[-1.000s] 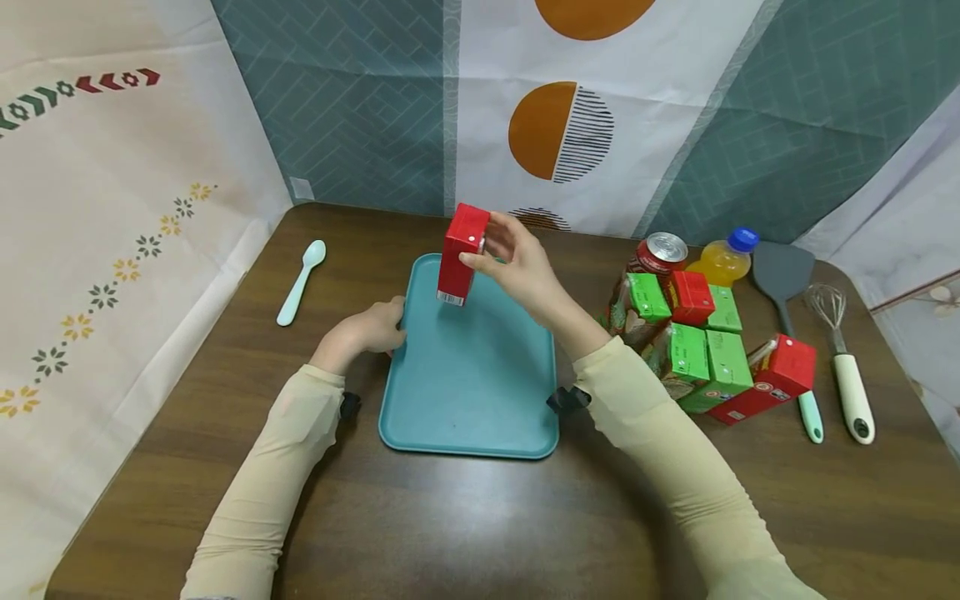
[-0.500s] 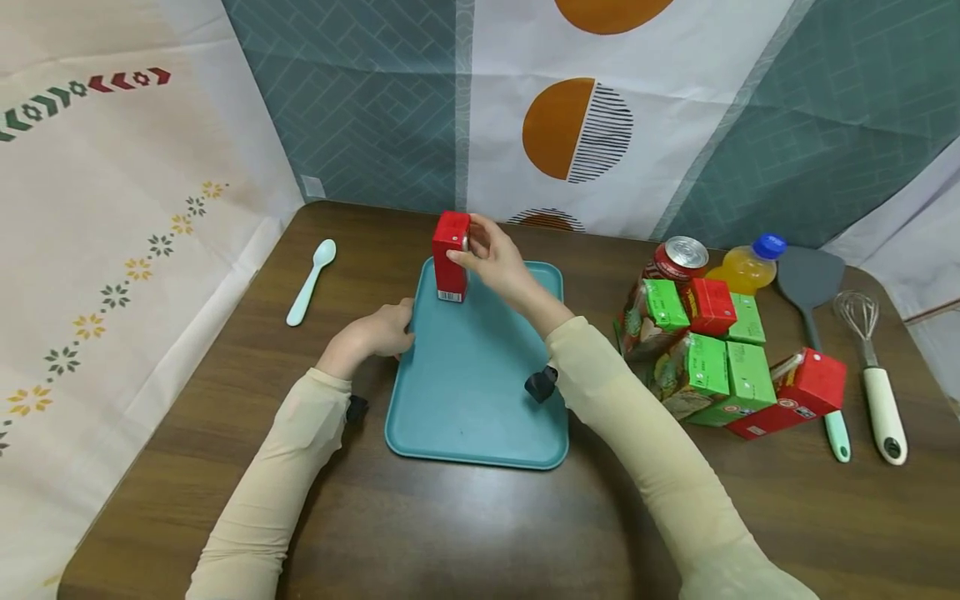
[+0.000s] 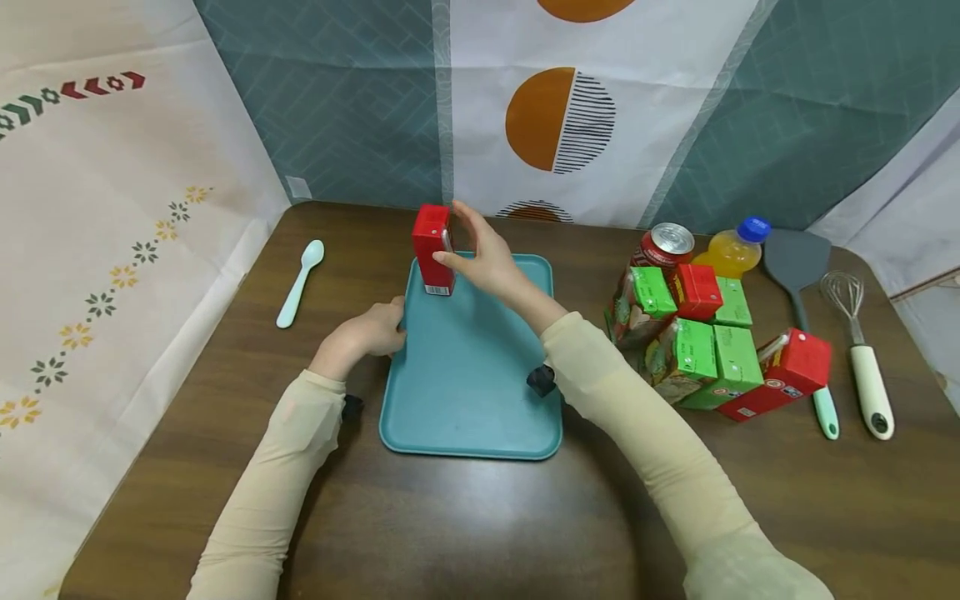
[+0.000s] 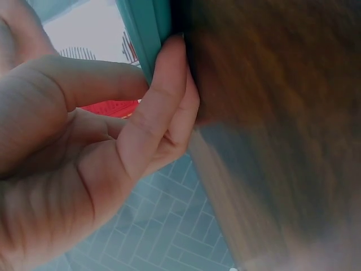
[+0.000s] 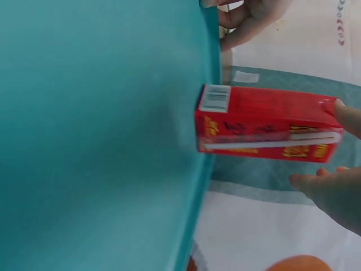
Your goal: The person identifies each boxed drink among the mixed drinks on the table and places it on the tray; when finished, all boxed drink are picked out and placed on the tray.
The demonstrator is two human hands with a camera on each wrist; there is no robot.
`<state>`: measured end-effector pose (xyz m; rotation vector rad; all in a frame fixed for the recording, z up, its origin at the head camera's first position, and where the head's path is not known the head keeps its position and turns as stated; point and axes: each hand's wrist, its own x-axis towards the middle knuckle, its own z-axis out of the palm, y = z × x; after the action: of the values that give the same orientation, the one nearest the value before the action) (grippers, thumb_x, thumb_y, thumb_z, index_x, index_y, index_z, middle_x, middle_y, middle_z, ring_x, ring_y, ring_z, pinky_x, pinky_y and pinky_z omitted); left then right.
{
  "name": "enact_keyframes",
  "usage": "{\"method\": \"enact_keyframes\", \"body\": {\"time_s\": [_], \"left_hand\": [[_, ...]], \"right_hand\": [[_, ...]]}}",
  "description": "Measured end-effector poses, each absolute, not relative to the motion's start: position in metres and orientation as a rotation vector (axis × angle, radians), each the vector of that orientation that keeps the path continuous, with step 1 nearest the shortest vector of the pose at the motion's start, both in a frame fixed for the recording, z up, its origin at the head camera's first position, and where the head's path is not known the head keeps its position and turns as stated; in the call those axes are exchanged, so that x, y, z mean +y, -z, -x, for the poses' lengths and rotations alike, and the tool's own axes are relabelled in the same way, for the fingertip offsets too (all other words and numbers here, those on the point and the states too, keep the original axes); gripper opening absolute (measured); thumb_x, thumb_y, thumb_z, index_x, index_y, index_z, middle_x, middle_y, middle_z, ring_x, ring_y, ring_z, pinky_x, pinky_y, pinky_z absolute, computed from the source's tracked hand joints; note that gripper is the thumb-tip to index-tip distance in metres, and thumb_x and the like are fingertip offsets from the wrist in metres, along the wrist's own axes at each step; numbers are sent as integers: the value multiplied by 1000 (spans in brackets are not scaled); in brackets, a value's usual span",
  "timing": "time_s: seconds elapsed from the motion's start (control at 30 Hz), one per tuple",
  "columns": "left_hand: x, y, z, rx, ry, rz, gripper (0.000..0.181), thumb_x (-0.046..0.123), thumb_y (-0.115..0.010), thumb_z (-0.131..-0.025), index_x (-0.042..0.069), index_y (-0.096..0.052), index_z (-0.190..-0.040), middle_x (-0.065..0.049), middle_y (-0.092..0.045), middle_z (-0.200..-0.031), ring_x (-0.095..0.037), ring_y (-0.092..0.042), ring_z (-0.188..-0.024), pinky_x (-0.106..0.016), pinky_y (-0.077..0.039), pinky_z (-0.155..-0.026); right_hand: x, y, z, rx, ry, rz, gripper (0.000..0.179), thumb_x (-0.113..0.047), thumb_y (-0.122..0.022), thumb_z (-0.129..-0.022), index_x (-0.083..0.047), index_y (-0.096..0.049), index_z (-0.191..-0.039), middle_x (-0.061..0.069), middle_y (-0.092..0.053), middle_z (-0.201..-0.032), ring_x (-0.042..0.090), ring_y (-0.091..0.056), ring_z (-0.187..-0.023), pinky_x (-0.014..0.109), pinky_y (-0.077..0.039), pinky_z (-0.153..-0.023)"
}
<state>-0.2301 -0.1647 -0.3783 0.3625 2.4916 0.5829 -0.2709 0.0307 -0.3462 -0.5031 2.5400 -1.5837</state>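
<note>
Your right hand is loose about the red box — thumb at its edge, fingers clear.
Should your thumb snag on leaving, so tall and narrow a box could topple; your left hand, pinching the rim of the tray, could jolt it too. The box stands just left of your right thumb, at the tray's corner — long axis upright, straw side towards your right hand.

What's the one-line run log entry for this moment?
left hand: pinches tray rim, left side | right hand: spread beside red carton, thumb contact unclear | red carton: upright, tray's far-left corner
</note>
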Motion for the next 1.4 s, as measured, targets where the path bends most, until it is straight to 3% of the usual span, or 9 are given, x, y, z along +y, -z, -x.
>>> {"method": "enact_keyframes", "body": {"time_s": [0.23,0.47,0.57,0.73,0.97,1.17,1.27,1.4], "left_hand": [[-166,376,228,2491,-619,-386,61,3,-40,-92,-19,-8,-140,-34,-51,-118,-23,-62,-69,-33,-50,-67],[-166,376,227,2487,-622,-393,60,3,-42,-91,-18,-12,-138,-32,-52,-114,-23,-62,-69,-32,-51,-64],[-167,376,226,2486,-614,-389,61,3,-41,-92,-18,-10,-139,-33,-51,-116,-22,-62,-69,-32,-51,-65],[-166,375,225,2485,-609,-387,62,3,-41,-92,-19,-7,-140,-33,-51,-116,-23,-62,-69,-32,-51,-66],[-164,374,223,2495,-609,-407,60,4,-42,-92,-19,-11,-138,-33,-52,-115,-24,-63,-72,-35,-51,-70],[-166,377,225,2490,-633,-400,55,4,-42,-93,-17,-17,-136,-31,-53,-111,-24,-63,-73,-36,-52,-71],[-166,377,226,2484,-649,-400,53,3,-43,-92,-17,-18,-135,-31,-54,-110,-25,-63,-72,-36,-52,-70],[-166,377,225,2480,-638,-423,56,3,-43,-92,-19,-15,-135,-32,-54,-107,-23,-63,-69,-34,-51,-67]], "right_hand": [[72,325,233,2553,1669,700,71,-19,-67,-86,-17,-30,-145,-2,-34,-147,10,-33,-133,32,-32,-106],[129,299,174,2659,1605,811,63,-7,-66,-85,-9,-37,-141,6,-41,-142,17,-39,-131,38,-35,-104],[157,303,157,2797,1535,942,62,1,-70,-79,-4,-45,-135,9,-47,-137,20,-43,-126,33,-38,-102],[212,320,137,2999,1387,1138,67,6,-79,-66,-4,-55,-127,10,-53,-131,13,-46,-123,15,-40,-91],[277,310,99,3193,1222,1010,70,3,-82,-62,3,-54,-126,16,-54,-127,6,-44,-124,11,-34,-96],[327,315,85,3349,1031,705,93,13,-84,-47,-6,-52,-132,-8,-48,-135,-3,-38,-126,6,-26,-97],[346,322,83,3330,1021,537,96,11,-84,-52,-12,-47,-137,-16,-40,-139,-9,-33,-126,4,-20,-97],[368,337,80,3161,1138,333,93,3,-79,-68,-20,-33,-146,-16,-33,-143,-17,-31,-119,5,-13,-99]]}}
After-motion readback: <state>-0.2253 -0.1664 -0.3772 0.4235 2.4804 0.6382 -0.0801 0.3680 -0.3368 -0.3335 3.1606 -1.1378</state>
